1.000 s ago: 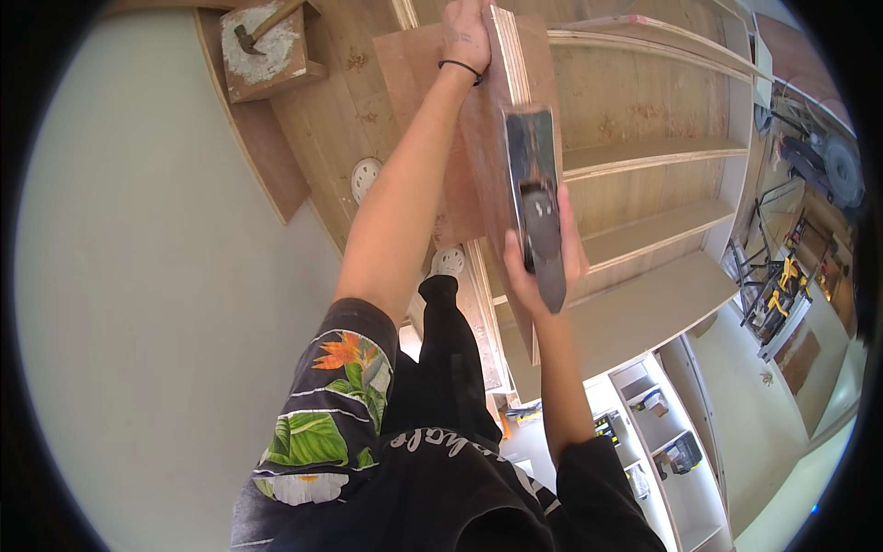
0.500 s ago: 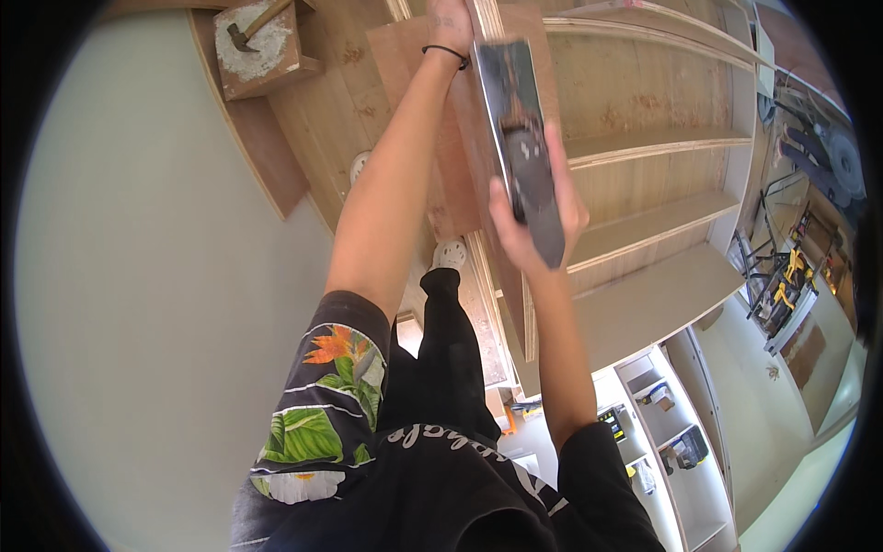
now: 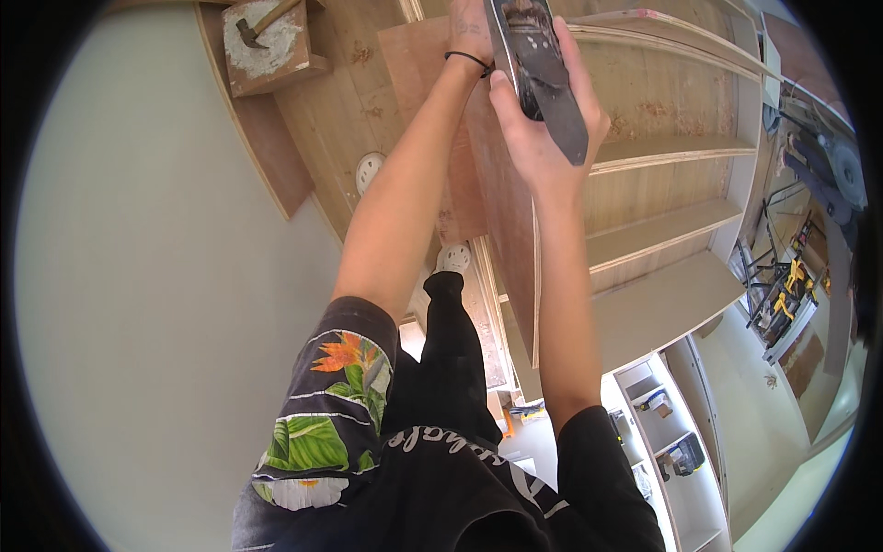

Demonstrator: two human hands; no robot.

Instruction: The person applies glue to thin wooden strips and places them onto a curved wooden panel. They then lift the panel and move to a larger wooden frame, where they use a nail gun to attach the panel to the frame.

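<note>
My right hand (image 3: 543, 138) is closed around the rear of a dark metal hand plane (image 3: 533, 55), its thumb on one side and fingers on the other. The plane's front end passes out of the top of the view. Below it a reddish-brown plywood board (image 3: 506, 198) stands on edge, its pale layered edge running down under my right forearm. My left hand (image 3: 470, 32) is at the far part of the board, beside the plane. Its fingers are cut off by the top edge of the picture, so their grip is hidden.
Right of the board lies a wooden shelf frame (image 3: 662, 237) with several compartments and curled shavings. A claw hammer (image 3: 253, 35) rests on a white-smeared wooden box (image 3: 276, 69) at upper left. White shelving with tools (image 3: 681, 455) stands lower right; yellow-handled clamps (image 3: 786, 290) are at far right.
The plane and my right hand have moved forward, away from me, along the board's edge. My left hand stays at the far part of the board; the whole view has shifted slightly.
</note>
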